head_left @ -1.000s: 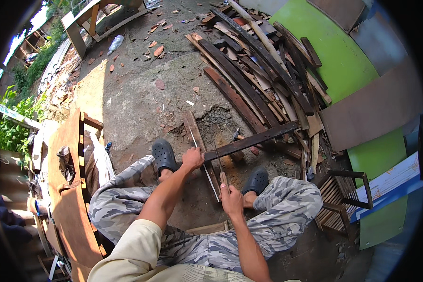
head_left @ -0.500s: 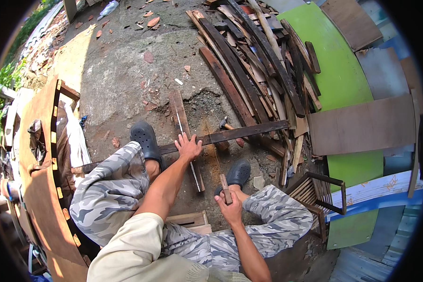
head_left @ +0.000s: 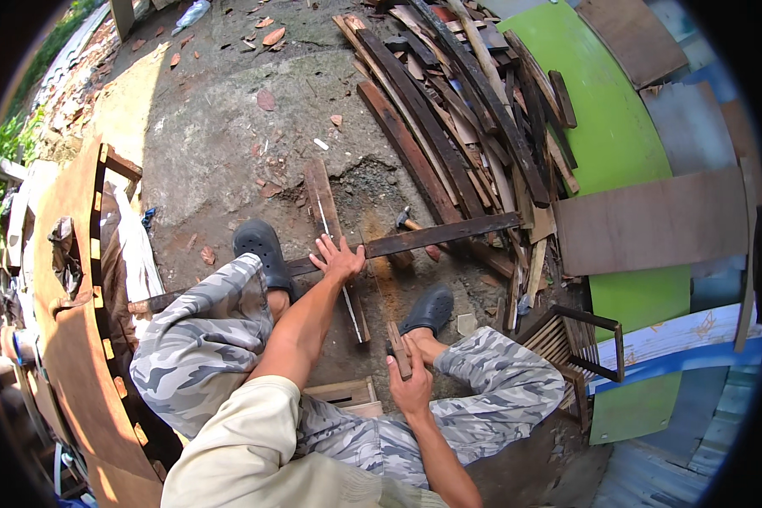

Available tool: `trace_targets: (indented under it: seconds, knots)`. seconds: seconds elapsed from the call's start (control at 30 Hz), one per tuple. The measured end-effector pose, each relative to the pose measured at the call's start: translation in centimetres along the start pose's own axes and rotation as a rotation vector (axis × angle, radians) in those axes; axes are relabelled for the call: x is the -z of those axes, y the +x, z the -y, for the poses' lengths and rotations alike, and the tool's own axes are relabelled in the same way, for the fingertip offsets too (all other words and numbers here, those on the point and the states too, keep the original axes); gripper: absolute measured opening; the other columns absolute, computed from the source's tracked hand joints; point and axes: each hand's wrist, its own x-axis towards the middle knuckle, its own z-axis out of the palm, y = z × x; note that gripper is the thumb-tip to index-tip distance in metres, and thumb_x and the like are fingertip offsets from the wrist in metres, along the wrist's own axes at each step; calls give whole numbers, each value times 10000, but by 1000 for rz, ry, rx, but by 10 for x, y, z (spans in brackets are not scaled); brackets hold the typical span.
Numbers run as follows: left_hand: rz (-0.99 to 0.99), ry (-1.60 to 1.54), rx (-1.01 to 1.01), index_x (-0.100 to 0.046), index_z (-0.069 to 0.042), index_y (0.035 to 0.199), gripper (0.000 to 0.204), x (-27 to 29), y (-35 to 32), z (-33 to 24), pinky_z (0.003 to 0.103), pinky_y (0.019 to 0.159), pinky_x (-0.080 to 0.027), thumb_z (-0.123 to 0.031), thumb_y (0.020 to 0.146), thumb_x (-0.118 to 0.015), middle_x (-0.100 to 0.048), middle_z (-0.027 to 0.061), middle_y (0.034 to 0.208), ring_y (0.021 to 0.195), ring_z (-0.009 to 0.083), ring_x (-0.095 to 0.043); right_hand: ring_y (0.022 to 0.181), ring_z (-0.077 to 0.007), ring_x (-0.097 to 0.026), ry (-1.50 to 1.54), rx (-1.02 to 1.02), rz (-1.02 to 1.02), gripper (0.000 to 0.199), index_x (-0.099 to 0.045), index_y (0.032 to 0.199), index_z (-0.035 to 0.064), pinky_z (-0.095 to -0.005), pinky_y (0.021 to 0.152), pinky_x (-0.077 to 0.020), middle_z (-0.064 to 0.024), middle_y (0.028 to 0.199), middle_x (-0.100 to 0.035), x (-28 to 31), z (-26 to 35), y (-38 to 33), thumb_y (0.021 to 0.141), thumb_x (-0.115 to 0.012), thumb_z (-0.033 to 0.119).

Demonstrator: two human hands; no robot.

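Note:
My left hand [head_left: 339, 260] lies with spread fingers on a long dark wooden plank [head_left: 440, 236], pressing it down from above. The plank runs crosswise in front of me, over another board [head_left: 321, 199] with a white stripe. In my right hand [head_left: 411, 386] is the wooden handle [head_left: 400, 350] of a handsaw, my fingers wrapped round it. Its thin blade, seen nearly edge-on and faint, reaches forward to the plank, right of my left hand. Orange-brown sawdust [head_left: 386, 284] marks the ground there. A hammer [head_left: 407, 219] lies just beyond the plank.
A big pile of wooden strips [head_left: 457, 110] lies at the far right, beside green panels [head_left: 584, 102]. A slatted wooden piece [head_left: 567, 339] stands at the right. Brown sheet wood [head_left: 68, 322] fills the left side. My dark clogs [head_left: 262, 251] flank the work.
My right hand and the saw handle have come back slightly toward me and a little left. My left hand stays on the plank.

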Motion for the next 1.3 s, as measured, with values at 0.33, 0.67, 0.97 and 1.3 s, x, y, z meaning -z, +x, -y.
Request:
trace_targets:
  seconds: [0.33, 0.67, 0.97, 1.3]
  knots:
    - [26, 6, 79, -294, -132, 1544, 800, -1, 8, -9, 683, 1118, 143, -633, 928, -392, -32, 213, 1653, 1510, 402, 152, 1045, -304, -707, 8, 51, 0, 419, -600, 1301, -29, -344, 873, -543, -239, 1133, -700, 7, 2, -1, 914, -679, 109]
    - [43, -10, 93, -321, -164, 1532, 753, -3, 15, -7, 688, 1105, 150, -620, 938, -401, 5, 233, 1646, 1502, 410, 178, 1078, -352, -680, 11, 23, 25, 421, -593, 1322, -4, -378, 890, -539, -238, 1179, -680, 8, 9, -1, 920, -652, 109]
    - [-20, 37, 129, -373, -232, 1497, 687, -10, 24, -4, 704, 1114, 104, -616, 930, -429, -68, 198, 1645, 1520, 385, 105, 1117, -352, -665, 72, -24, 72, 425, -575, 1331, -17, -369, 946, -511, -239, 1214, -663, -13, 9, 34, 934, -630, 122]
    - [41, 41, 136, -324, -202, 1529, 747, -4, 18, -7, 701, 1116, 105, -633, 925, -412, -41, 208, 1651, 1516, 401, 122, 1099, -393, -650, 9, -46, 94, 458, -554, 1376, 47, -411, 898, -529, -239, 1198, -663, 12, 22, 7, 932, -633, 130]
